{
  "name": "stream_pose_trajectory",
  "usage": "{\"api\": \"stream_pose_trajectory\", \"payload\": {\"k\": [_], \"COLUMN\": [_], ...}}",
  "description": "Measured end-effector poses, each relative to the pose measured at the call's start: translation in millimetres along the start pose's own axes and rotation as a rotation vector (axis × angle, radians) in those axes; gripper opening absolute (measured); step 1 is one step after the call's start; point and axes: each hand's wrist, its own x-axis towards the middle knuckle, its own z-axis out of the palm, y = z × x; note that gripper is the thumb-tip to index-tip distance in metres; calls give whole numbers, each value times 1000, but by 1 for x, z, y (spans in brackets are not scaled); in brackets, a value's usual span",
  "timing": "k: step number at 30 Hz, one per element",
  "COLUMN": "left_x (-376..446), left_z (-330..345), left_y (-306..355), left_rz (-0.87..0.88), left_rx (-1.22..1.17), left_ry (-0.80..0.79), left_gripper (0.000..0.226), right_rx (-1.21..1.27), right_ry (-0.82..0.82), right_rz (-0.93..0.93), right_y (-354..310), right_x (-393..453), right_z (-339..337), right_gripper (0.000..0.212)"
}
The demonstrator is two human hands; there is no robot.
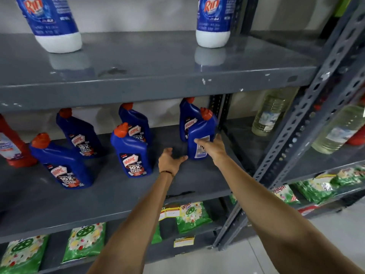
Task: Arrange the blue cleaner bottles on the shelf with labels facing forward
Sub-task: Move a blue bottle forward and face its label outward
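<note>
Six blue cleaner bottles stand on the grey middle shelf (98,198). Your right hand (212,146) lies against the front right bottle (200,135), fingers (198,141) spread across its back label, not closed around it. Your left hand (170,159) hovers open just beside its base.

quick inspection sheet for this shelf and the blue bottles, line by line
surface: grey metal shelf, scuffed, bare at the front.
job's things: six blue bottles; five show front labels, e.g. front-centre bottle; the rightmost front bottle shows its back label.
clutter: red bottle at the left edge.
grippers: right hand open, fingers on the rightmost front bottle; left hand open, beside its base, holding nothing.
cables: nothing seen.
surroundings: two white-based bottles on the shelf above, green packets below, clear bottles in the neighbouring rack.
</note>
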Motion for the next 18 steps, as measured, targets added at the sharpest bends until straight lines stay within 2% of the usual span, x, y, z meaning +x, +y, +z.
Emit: {"api": "stream_pose_trajectory", "payload": {"k": [2, 6, 9, 18], "left_x": [6, 12, 17, 16], "left_z": [13, 28, 39, 41], "left_y": [15, 32, 34, 23], "left_rz": [28, 91, 101, 162], "left_rx": [-1, 26, -4, -13], "left_ry": [-37, -93, -126, -76], "left_gripper": [73, 67, 58, 41], "right_rx": [-67, -199, -240, -193], "right_ry": [-66, -104, -106, -160], "right_rz": [-32, -70, -95, -183], "right_y": [1, 0, -1, 0], "right_x": [14, 19, 17, 8], "right_z": [-3, -7, -11, -23], "right_gripper": [97, 101, 91, 62]}}
